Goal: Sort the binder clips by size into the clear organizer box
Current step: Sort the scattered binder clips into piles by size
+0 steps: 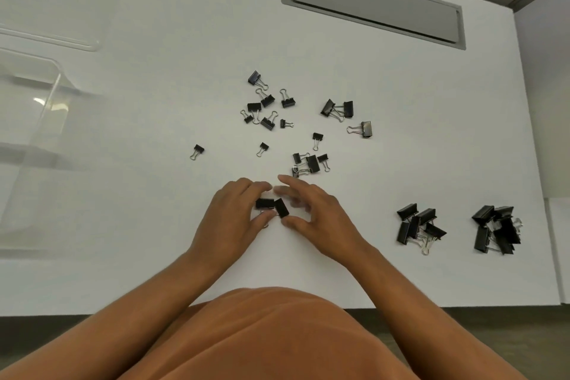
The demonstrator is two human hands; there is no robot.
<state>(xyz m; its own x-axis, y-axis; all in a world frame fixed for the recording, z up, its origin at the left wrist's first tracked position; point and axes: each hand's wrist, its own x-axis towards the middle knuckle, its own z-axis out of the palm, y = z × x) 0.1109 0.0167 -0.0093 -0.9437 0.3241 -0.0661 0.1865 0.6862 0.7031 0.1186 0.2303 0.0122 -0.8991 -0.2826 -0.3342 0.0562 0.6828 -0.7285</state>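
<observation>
Clips (273,206) in left grip (229,216), right hand (311,203) wide; 2 piles (419,225) beside.

One head-worn wide-angle view looks steeply down, close over the white table (401,271).

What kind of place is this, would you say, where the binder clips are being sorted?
Most likely an office desk or workstation. The white desktop has a grey cable-access flap set into it, a grey partition panel stands along its right edge, and black binder clips lie sorted into piles beside a clear organizer box.
</observation>
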